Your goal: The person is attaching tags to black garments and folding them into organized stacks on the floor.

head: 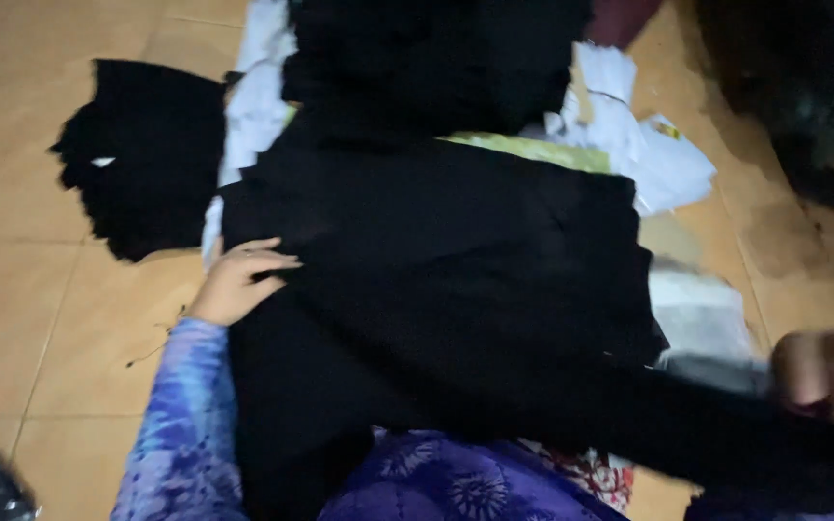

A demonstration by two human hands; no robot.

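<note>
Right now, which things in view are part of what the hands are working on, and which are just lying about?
In hand:
- large black cloth, spread across the floor
- left hand, flat on the cloth's left edge
- right hand, blurred, gripping the cloth's right end

Lying about:
- smaller black cloth piece, apart on the tiled floor
- white papers under and beside the cloth
- yellow-green sheet

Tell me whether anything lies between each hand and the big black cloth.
Nothing visible does. The left hand lies flat, straight on the black cloth at its left edge. The right hand, blurred at the frame's right edge, appears to grip the cloth's far right end directly. White papers lie under the cloth, not over it.
</note>
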